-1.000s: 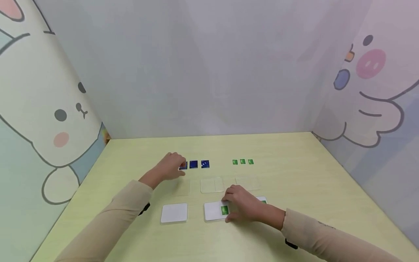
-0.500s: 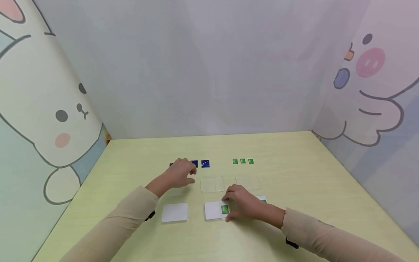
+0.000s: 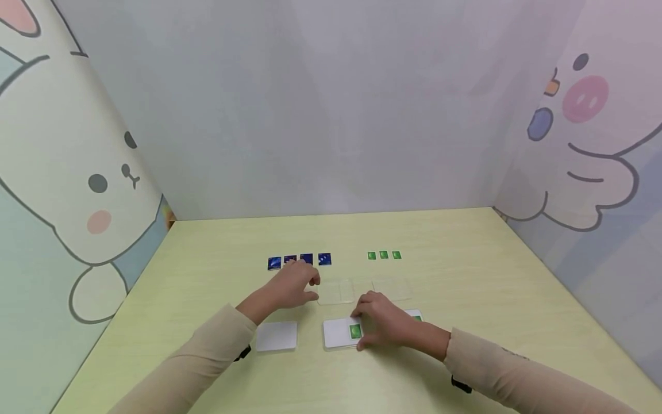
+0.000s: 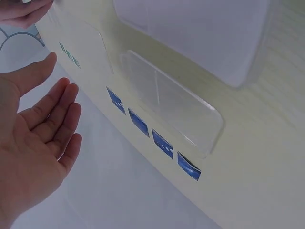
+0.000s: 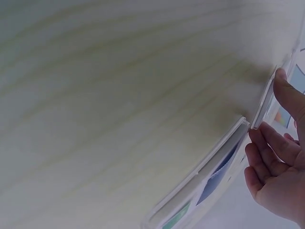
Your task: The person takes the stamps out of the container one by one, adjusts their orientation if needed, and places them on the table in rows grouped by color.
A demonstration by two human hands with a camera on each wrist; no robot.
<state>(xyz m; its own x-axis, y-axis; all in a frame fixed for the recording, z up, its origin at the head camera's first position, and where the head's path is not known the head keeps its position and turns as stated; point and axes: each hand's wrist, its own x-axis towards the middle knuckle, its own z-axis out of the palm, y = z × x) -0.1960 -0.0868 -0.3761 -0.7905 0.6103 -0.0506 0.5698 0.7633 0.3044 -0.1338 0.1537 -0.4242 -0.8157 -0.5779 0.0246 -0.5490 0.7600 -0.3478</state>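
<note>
In the head view my right hand (image 3: pixel 383 322) grips the middle white flat case (image 3: pixel 336 333), thumb on its near edge and fingers on its far edge. The right wrist view shows the same thumb-and-finger hold on the case (image 5: pixel 264 102). A small green picture square (image 3: pixel 354 332) lies on that case beside the fingers. My left hand (image 3: pixel 292 284) hovers over the left clear lid, fingers loosely bent and holding nothing. That clear lid (image 4: pixel 171 105) appears in the left wrist view but is mostly hidden behind the hand in the head view.
Several dark blue picture squares (image 3: pixel 324 259) line the back, with three green squares (image 3: pixel 384 255) to their right. Two more clear lids, a middle one (image 3: pixel 335 292) and a right one (image 3: pixel 392 288), lie flat. White cases sit left (image 3: pixel 276 338) and right (image 3: pixel 416 314), the latter partly hidden.
My left hand has come away from the blue squares, moving right and toward me, uncovering the leftmost ones. The right hand stays where it was on the middle case.
</note>
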